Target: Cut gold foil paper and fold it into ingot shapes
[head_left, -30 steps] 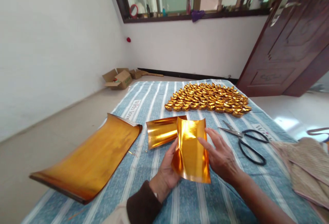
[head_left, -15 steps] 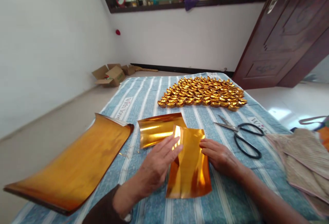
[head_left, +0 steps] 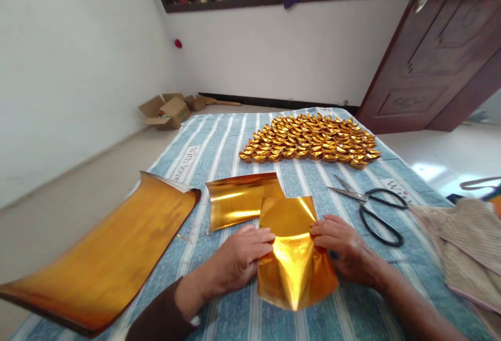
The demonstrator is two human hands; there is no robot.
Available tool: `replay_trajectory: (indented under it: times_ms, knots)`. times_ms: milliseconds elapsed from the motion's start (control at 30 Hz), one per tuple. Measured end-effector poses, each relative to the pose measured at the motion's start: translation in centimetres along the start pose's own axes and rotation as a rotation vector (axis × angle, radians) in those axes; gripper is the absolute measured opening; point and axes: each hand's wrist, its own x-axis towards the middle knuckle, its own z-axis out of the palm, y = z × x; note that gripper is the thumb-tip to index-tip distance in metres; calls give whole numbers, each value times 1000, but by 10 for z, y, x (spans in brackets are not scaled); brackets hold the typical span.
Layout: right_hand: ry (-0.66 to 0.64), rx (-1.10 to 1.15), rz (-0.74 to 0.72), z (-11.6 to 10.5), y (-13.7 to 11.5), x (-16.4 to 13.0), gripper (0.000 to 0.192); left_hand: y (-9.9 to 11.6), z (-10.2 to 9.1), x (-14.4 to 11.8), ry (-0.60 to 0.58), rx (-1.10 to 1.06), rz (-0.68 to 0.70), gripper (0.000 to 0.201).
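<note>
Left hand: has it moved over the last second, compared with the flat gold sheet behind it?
Yes. The left hand came out from under the gold sheet being folded and now presses its left edge, nearer the flat gold sheet.

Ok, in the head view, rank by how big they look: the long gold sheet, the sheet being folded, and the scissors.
1. Long gold sheet, largest.
2. Folded sheet.
3. Scissors, smallest, though farther from the camera.
</note>
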Motion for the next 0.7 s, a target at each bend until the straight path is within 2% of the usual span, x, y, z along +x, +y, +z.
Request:
replay_trajectory:
  times_ms: [100, 167, 333, 500, 567, 633, 700]
  knots:
    - [-16, 110, 60, -7, 1, 3, 11, -2, -1, 0, 83, -139, 5, 24]
    - [-17, 170, 122, -10, 1, 5, 15, -3, 0, 0, 155, -232, -59, 22]
    - [79, 292, 384, -3, -2, 7, 27, -3, 8, 0, 260, -520, -360, 19]
    - [185, 259, 706, 9, -2, 15, 25, -4, 13, 10, 420, -609, -621, 11]
    - [176, 196, 817, 12, -2, 20, 23, -6, 15, 14, 463, -631, -658, 21]
    - [170, 142, 868, 14, -1, 25, 20, -9, 18, 15, 521, -605, -674, 37]
    - [172, 88, 876, 16, 0, 29, 25, -13, 21, 13, 570, -464, -671, 50]
